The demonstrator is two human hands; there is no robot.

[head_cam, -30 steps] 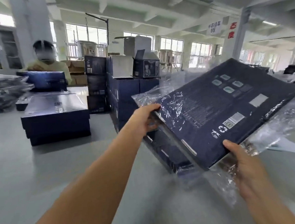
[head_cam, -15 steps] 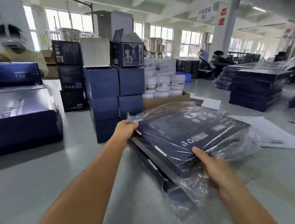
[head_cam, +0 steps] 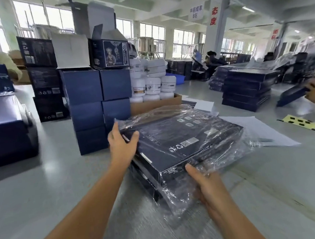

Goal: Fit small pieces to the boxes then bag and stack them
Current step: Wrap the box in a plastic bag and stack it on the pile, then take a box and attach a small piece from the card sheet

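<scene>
In the head view, the bagged box [head_cam: 183, 138], tilted up in the air a second ago, is now settling flat onto the stack [head_cam: 144, 177] on the table [head_cam: 63, 184], the left hand [head_cam: 121, 143] gripping its far corner and the right hand [head_cam: 204, 182] pinching its near corner through the plastic, so stacking is nearly done.

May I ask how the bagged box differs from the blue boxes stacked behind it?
The bagged box is flat, near-black and labelled; the blue boxes are taller, brighter and plain-faced. The bagged box is in clear plastic, gripped by the left hand and right hand; the blue boxes stand bare. Both are closed.
</scene>
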